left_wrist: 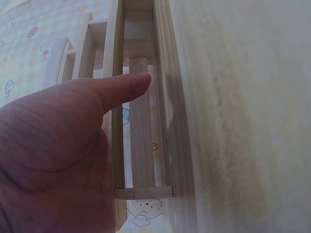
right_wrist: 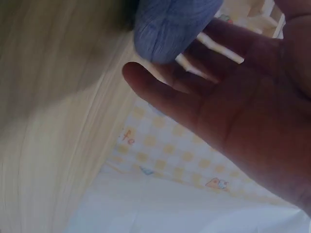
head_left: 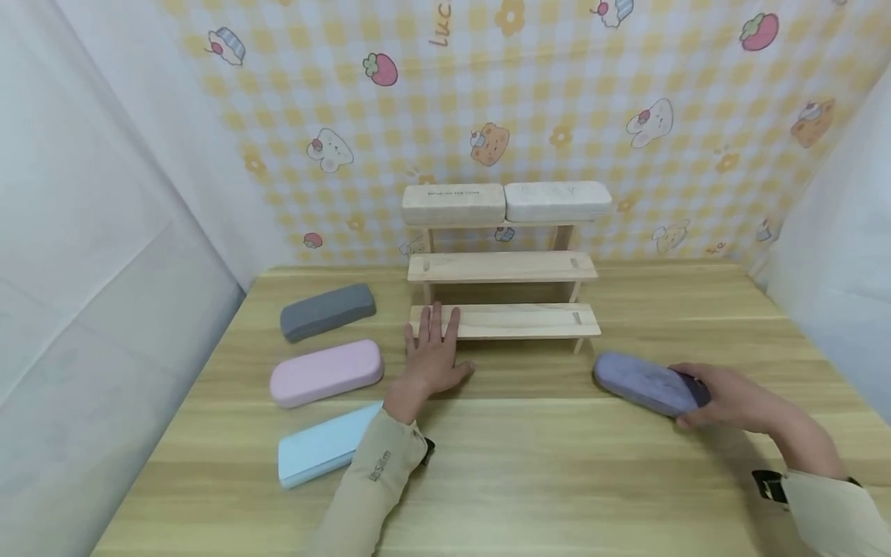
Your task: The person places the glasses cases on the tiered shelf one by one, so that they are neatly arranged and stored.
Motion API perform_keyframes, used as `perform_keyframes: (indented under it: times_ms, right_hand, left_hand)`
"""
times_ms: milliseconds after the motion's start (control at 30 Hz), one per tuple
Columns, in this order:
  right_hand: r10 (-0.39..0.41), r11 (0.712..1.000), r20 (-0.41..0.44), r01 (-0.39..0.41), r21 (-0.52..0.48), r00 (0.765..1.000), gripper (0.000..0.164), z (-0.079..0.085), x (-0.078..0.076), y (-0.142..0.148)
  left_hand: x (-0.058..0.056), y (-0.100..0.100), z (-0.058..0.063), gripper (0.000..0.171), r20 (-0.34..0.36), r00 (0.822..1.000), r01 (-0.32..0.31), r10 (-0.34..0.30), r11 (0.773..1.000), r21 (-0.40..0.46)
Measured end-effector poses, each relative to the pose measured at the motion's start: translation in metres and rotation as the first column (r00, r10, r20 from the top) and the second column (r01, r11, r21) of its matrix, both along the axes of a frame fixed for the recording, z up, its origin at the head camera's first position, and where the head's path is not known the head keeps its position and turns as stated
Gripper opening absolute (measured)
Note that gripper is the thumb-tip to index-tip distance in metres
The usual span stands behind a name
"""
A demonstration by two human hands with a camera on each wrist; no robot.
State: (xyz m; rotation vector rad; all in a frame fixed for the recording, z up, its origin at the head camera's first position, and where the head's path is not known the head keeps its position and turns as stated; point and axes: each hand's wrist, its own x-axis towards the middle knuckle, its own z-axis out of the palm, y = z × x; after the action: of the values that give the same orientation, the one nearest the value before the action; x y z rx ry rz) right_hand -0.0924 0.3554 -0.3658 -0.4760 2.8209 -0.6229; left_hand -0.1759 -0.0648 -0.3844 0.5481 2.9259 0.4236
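Note:
A blue-purple glasses case [head_left: 644, 381] is tilted at the right of the wooden table. My right hand [head_left: 731, 398] grips its near right end, with thumb and fingers on opposite sides; the right wrist view shows part of the case [right_wrist: 172, 29] by my fingers. My left hand [head_left: 433, 360] rests with spread, straight fingers on the left part of the lowest board of a three-step wooden rack [head_left: 515, 319]. The left wrist view shows that thumb [left_wrist: 126, 90] stretched across the rack's front. A beige glasses case [head_left: 454, 205] and a white marbled glasses case [head_left: 557, 201] lie side by side on the top step.
Left of the rack lie a grey glasses case [head_left: 328, 312], a pink one [head_left: 327, 373] and a light blue one [head_left: 327, 445], the last partly behind my left sleeve. A yellow checked cloth [head_left: 431, 108] hangs behind the rack, and white sheets [head_left: 104, 271] flank the table.

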Motion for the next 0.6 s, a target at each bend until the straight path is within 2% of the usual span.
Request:
perform_keyframes:
  times_ms: [100,300,500,600]
  right_hand:
    - [-0.013,0.999,-0.039,0.015,0.039,0.999,0.079,-0.002,0.000,-0.003]
    - [-0.017,0.998,-0.053,0.020,0.052,0.998,0.078,0.006,0.001,-0.004]
    - [-0.008,0.998,-0.116,0.015,0.066,0.993,0.073,0.019,0.001,-0.004]
    - [0.015,0.999,-0.113,-0.009,0.054,0.993,0.071,0.028,0.000,-0.006]
  left_hand:
    - [0.001,0.000,-0.001,0.089,0.003,1.000,0.002,-0.002,1.000,-0.004]
    - [-0.002,0.000,-0.001,0.089,0.022,1.000,-0.001,0.002,0.999,-0.041]
    - [-0.002,0.000,0.000,0.089,0.006,1.000,0.001,0.000,1.000,-0.020]
    - [-0.001,-0.001,0.001,0.089,0.010,1.000,0.004,-0.003,1.000,-0.028]
